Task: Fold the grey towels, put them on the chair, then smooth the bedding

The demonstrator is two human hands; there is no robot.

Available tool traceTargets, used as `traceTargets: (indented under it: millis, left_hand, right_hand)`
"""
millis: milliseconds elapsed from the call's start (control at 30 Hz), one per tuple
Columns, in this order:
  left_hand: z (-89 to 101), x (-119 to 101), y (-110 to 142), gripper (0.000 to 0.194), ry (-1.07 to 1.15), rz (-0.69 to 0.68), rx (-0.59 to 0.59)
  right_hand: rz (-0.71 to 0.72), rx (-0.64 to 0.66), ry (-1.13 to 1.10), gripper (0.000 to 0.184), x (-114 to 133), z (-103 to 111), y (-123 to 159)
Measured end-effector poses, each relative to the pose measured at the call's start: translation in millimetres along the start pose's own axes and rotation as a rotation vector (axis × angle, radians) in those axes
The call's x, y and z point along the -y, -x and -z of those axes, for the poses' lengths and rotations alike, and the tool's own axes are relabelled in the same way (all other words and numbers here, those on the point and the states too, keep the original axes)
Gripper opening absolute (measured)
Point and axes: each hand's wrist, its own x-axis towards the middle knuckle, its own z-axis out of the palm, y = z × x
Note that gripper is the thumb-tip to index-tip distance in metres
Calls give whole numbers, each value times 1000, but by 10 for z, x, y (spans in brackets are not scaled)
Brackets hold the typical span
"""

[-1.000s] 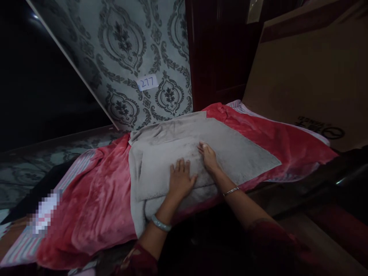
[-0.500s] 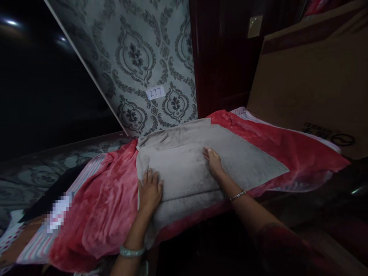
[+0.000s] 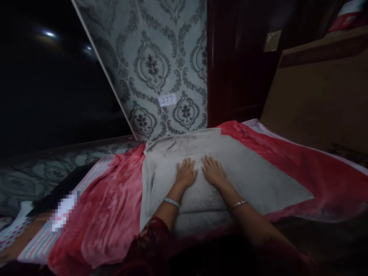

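Note:
A grey plush cloth [image 3: 253, 176] lies spread over a red plush blanket [image 3: 109, 207]. My left hand [image 3: 186, 172] rests flat on the middle of the grey cloth, fingers spread. Close to its right, my right hand [image 3: 212, 170] also lies flat on the cloth with its fingers apart. Neither hand grips anything. Small wrinkles run along the cloth's far edge, and a fold line crosses it nearer to me. The red blanket shows on both sides of the grey cloth, rumpled on the left.
Striped fabric [image 3: 37, 243] shows under the red blanket. A large cardboard box [image 3: 322, 96] stands at the right. Behind are patterned wallpaper [image 3: 152, 65] with a paper label [image 3: 167, 100] reading 277, a dark red door panel [image 3: 235, 69] and a large black screen [image 3: 57, 88] at the left.
My left hand has moved from the grey cloth's left edge to its middle, beside my right hand. My right hand has turned palm down and flattened. The view has shifted slightly.

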Motion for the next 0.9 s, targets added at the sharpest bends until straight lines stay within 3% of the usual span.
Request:
traceTargets:
  millis: [300,467,567,667,833,900]
  left_hand:
    - [204,964,164,62,-54,266,9]
    - [259,1237,394,59,-52,344,11]
    - [340,1181,519,58,-71,384,15]
    - [399,918,686,58,-92,341,-22]
    - [223,249,1139,58,-47,-55,-18]
    - [89,67,1306,60,-45,-102,-12]
  right_hand:
    - [17,-49,-17,54,-39,-83,-24]
    - [29,-77,-32,53,-51,-109,-36]
    - [24,-66,-46,53,-54,-90,-40]
    - [22,-59,-59,53,-53,-53,-29]
    - [12,-51,-52,53,-55,-7,-1]
    - [8,-48,-57,53,-53,0,7]
